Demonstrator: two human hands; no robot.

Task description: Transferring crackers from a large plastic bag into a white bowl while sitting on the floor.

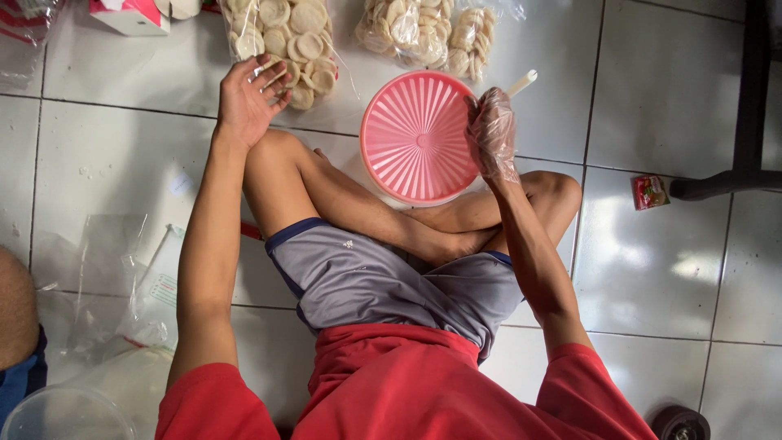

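Observation:
I sit cross-legged on a tiled floor. My left hand (pixel 248 98) is stretched forward with palm up and fingers apart, its fingertips at the edge of a clear bag of round pale crackers (pixel 293 41). My right hand (pixel 491 134) wears a thin clear plastic glove and is closed around a white stick-like utensil (pixel 522 81). It rests against the right rim of a round pink ribbed lid (pixel 415 138) that lies in front of my knees.
A second bag of crackers (pixel 423 33) lies at the top, a pink and white box (pixel 130 16) at top left. Empty clear plastic bags (pixel 106 277) and a clear tub (pixel 65 415) are on the left beside another person's knee (pixel 16 310). A small red packet (pixel 649 192) and a black furniture leg (pixel 745 122) are on the right.

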